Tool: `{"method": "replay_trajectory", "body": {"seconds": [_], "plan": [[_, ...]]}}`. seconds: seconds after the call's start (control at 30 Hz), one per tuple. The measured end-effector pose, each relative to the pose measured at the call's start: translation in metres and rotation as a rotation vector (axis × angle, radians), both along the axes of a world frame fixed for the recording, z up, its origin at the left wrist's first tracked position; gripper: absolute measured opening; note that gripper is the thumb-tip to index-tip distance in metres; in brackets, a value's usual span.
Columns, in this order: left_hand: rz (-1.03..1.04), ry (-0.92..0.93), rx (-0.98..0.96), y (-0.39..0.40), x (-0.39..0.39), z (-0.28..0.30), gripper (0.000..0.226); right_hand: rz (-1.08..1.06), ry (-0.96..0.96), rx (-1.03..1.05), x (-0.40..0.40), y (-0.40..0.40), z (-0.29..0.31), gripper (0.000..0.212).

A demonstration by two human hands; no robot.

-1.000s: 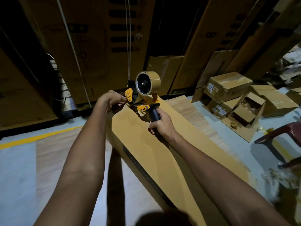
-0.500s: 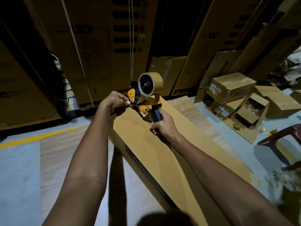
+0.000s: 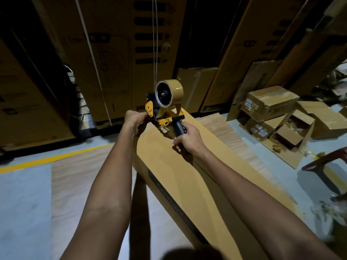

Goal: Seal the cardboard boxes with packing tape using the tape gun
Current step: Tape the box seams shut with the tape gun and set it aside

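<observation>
Long flat cardboard box [image 3: 180, 177] runs from frame centre down toward 5 o'clock, matte tan top, dark printed strip along its left side face. Tape gun [image 3: 165, 111] sits at the box's far end, just above centre: yellow metal frame, black cylindrical handle, glossy tan tape roll [image 3: 169, 93] on a black hub, roll upright at the gun's 12 o'clock.

Right hand [image 3: 187, 137] at the gun's 5 o'clock, fingers wrapped closed around the black handle. Left hand [image 3: 134, 120] at the gun's 9 o'clock, curled nearly closed at the gun's front end by the yellow plate; whether it pinches the tape end or the frame, can't tell, too dark.

Floor: pale grey with a yellow painted line [image 3: 52, 158] at 9 o'clock, wood-grain sheet under the box. Small cartons [image 3: 270, 102] piled at 3 o'clock, one open with crumpled filler. Tall strapped cartons [image 3: 112, 53] stand at 12 o'clock. Dark red chair [image 3: 326, 160] edge at 4 o'clock.
</observation>
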State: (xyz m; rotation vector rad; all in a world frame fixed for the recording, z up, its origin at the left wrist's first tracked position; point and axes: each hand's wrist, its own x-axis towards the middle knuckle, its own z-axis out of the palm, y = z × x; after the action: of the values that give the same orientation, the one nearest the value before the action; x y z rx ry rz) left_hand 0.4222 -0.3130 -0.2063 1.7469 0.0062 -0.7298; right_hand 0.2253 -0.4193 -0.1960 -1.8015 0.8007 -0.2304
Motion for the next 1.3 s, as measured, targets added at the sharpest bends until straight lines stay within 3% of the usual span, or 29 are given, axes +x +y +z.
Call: {"method": "replay_trajectory", "body": {"seconds": [0.27, 0.4, 0.57, 0.73, 0.83, 1.0, 1.17, 1.3], "plan": [[-0.214, 0.02, 0.24, -0.003, 0.001, -0.001, 0.036, 0.073, 0.131, -0.238, 0.003, 0.002, -0.005, 0.035], [-0.259, -0.114, 0.171, -0.006, 0.005, -0.002, 0.031, 0.075, 0.134, -0.198, 0.001, 0.0, -0.011, 0.024], [-0.347, -0.238, 0.137, 0.004, 0.0, 0.0, 0.028, 0.066, 0.142, -0.168, -0.004, 0.0, -0.018, 0.027], [-0.577, -0.265, 0.168, 0.024, -0.005, 0.002, 0.016, 0.07, 0.132, -0.15, -0.006, 0.0, -0.02, 0.024], [-0.546, -0.33, 0.157, 0.023, -0.012, 0.0, 0.01, 0.067, 0.117, -0.129, -0.007, 0.0, -0.02, 0.023], [-0.511, -0.303, 0.081, 0.025, -0.008, -0.009, 0.017, 0.096, 0.13, -0.046, -0.011, -0.003, 0.0, 0.013], [-0.51, -0.335, 0.062, 0.022, -0.008, -0.014, 0.03, 0.029, 0.129, 0.068, -0.066, -0.009, 0.006, 0.015], [-0.415, -0.358, 0.113, 0.015, -0.01, -0.017, 0.02, -0.013, 0.132, -0.016, -0.083, -0.002, -0.007, 0.014]]}}
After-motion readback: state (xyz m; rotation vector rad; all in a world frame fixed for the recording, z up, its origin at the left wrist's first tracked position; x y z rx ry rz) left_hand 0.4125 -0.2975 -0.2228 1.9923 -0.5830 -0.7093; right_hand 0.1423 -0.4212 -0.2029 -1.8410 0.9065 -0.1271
